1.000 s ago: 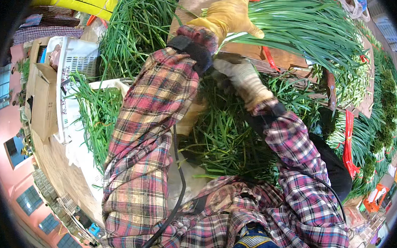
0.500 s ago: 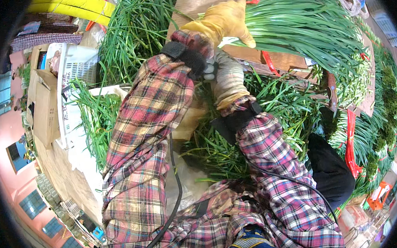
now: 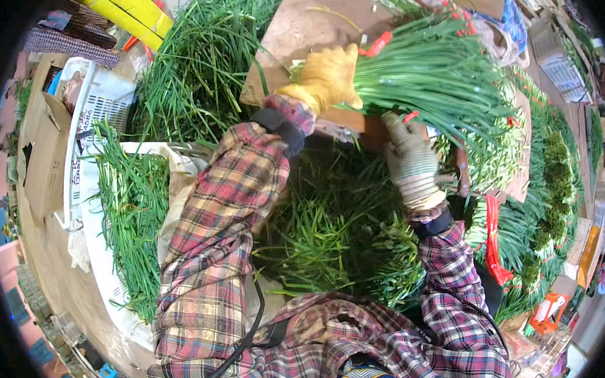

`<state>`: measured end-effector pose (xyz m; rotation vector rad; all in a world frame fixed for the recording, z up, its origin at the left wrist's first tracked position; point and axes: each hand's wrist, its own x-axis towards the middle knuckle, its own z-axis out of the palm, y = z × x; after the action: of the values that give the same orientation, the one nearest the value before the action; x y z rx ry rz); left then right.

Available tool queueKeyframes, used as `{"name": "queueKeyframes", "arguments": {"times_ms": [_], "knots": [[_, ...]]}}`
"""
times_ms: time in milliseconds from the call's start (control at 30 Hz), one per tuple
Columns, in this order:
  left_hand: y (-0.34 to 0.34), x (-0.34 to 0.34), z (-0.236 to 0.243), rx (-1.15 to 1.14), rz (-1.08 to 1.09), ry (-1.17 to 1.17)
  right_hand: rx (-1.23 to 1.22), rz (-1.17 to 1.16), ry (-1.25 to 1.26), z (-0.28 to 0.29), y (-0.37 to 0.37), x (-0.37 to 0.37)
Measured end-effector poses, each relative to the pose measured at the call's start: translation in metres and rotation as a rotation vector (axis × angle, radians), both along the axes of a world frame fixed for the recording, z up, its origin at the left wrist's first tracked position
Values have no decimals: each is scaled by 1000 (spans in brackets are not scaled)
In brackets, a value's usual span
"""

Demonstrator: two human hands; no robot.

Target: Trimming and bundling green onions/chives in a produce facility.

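Observation:
A thick bundle of garlic chives (image 3: 434, 70) lies across a board (image 3: 290, 41), its pale stem ends toward the left. My left hand (image 3: 327, 76), in a yellow glove, is closed round those stem ends and presses them down. A red tie strip (image 3: 379, 43) runs beneath the bundle, one end showing above it. At the strip's lower end is my right hand (image 3: 407, 151), in a grey-white knitted glove. Its curled fingers cover most of that end, and a short red piece shows by the fingertips. The middle of the strip is hidden under the leaves.
Loose chives (image 3: 198, 64) are heaped left of the board, with more in a white crate (image 3: 82, 154). Red ribbons (image 3: 494, 246) hang at the right beside rows of bundled chives (image 3: 539, 209). A cardboard box (image 3: 44, 153) stands far left.
My right hand has moved right, from below my left hand to the lower end of the red strip. My left hand stays on the stems. The view has shifted.

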<state>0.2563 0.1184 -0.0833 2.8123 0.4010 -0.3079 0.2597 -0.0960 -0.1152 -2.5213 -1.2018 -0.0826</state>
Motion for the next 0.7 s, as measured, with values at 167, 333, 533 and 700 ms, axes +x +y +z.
{"name": "queueKeyframes", "arguments": {"times_ms": [167,333,533,700], "knots": [[-6,3,-3,20,-30,-142,-75,16,-213,11,4,9],[0,3,-5,21,-26,-152,-332,-22,-387,15,-2,19],[1,0,-14,132,-17,-194,36,256,-585,54,36,22],[5,-2,-44,140,-117,-467,-101,379,-565,60,86,46]]}}
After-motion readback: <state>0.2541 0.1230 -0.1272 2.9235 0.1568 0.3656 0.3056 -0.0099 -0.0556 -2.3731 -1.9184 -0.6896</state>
